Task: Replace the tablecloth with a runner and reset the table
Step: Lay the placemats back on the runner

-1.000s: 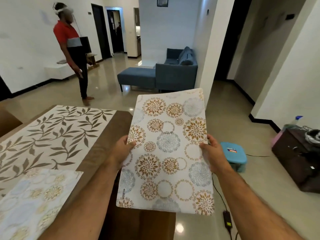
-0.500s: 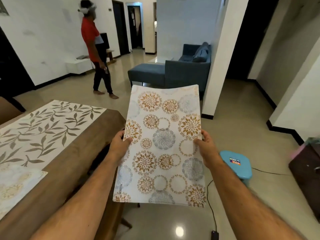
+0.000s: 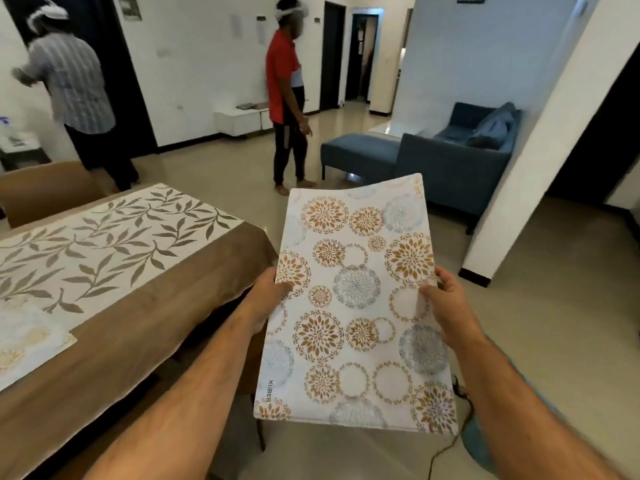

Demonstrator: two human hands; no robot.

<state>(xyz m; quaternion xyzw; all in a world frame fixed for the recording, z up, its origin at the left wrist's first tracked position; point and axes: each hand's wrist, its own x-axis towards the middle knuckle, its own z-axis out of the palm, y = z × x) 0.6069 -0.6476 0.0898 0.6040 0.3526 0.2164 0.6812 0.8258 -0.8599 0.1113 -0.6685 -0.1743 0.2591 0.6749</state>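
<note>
I hold a white placemat [image 3: 356, 306] with gold and grey flower circles in both hands, out over the floor to the right of the table. My left hand [image 3: 266, 292] grips its left edge and my right hand [image 3: 446, 306] grips its right edge. The wooden table [image 3: 138, 313] lies to the left, with a white leaf-patterned runner [image 3: 104, 244] down its length. Another floral placemat [image 3: 24, 344] rests on the table at the near left, over the runner's edge.
A person in a red shirt [image 3: 287, 95] stands on the floor beyond the table; another in a striped shirt [image 3: 76, 88] stands at far left. A blue sofa [image 3: 433, 157] and white pillar [image 3: 540, 143] are at right. A chair back [image 3: 52, 188] sits behind the table.
My view has turned left and the placemat has shifted right of the table. A second person has come into view at far left. Both hands keep their grip.
</note>
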